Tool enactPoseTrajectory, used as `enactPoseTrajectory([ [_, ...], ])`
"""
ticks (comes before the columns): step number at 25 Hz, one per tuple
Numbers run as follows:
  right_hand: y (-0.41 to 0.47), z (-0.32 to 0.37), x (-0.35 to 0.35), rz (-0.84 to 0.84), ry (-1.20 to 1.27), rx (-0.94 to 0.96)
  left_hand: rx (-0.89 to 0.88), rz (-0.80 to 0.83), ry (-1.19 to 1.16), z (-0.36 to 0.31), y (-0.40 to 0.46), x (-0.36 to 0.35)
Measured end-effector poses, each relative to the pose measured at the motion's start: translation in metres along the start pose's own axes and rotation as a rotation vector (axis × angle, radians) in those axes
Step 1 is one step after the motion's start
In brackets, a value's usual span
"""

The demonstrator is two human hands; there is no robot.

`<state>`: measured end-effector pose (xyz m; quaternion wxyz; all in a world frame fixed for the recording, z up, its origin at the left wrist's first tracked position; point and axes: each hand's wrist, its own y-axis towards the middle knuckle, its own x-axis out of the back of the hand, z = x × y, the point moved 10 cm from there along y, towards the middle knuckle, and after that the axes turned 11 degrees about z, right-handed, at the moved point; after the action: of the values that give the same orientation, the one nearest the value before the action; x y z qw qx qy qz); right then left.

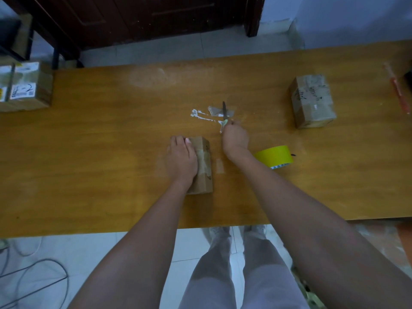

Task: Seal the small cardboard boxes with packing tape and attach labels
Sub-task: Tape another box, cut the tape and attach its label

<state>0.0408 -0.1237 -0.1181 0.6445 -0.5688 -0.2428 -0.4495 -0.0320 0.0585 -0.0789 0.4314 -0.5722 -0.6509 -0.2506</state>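
Note:
A small cardboard box with clear tape across its top lies near the middle of the wooden table. My left hand rests flat on its left side, fingers straight. My right hand grips the handle of a small knife, blade pointing away from me over scraps of tape stuck to the table. A yellow roll of packing tape lies just right of my right wrist. A second taped box with black writing stands at the far right.
A larger labelled carton sits at the table's left end. White residue marks the table by the knife. A red-and-white stick-like item lies at the far right edge. Cables run on the floor.

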Motion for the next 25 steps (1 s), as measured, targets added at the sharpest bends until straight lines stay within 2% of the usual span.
enactPoseTrajectory([
  [5, -0.007, -0.009, 0.009, 0.003, 0.076, -0.031, -0.009, 0.017, -0.11, 0.003, 0.0, 0.002],
  [6, -0.014, -0.005, 0.017, -0.05, 0.163, 0.004, -0.008, 0.014, -0.131, 0.005, 0.0, 0.003],
  [8, -0.041, 0.005, 0.025, -0.181, 0.487, 0.149, 0.0, 0.018, -0.161, 0.008, 0.001, 0.004],
  [9, -0.058, 0.009, 0.017, -0.179, 0.647, 0.2, 0.004, 0.021, -0.168, 0.009, 0.001, 0.004],
  [10, -0.074, 0.012, 0.0, -0.117, 0.738, 0.208, 0.007, 0.025, -0.166, 0.009, 0.001, 0.004],
  [13, -0.099, 0.017, -0.057, 0.104, 0.732, 0.129, 0.008, 0.033, -0.16, 0.009, 0.002, 0.002],
  [14, -0.098, 0.018, -0.068, 0.141, 0.802, 0.117, 0.006, 0.03, -0.162, 0.01, 0.002, 0.002],
  [18, -0.093, 0.015, -0.093, 0.164, 1.267, 0.115, 0.004, 0.037, -0.193, 0.014, 0.003, 0.001],
  [25, -0.092, 0.006, -0.112, 0.17, 1.529, -0.035, 0.005, 0.031, -0.203, 0.016, 0.004, 0.0],
])
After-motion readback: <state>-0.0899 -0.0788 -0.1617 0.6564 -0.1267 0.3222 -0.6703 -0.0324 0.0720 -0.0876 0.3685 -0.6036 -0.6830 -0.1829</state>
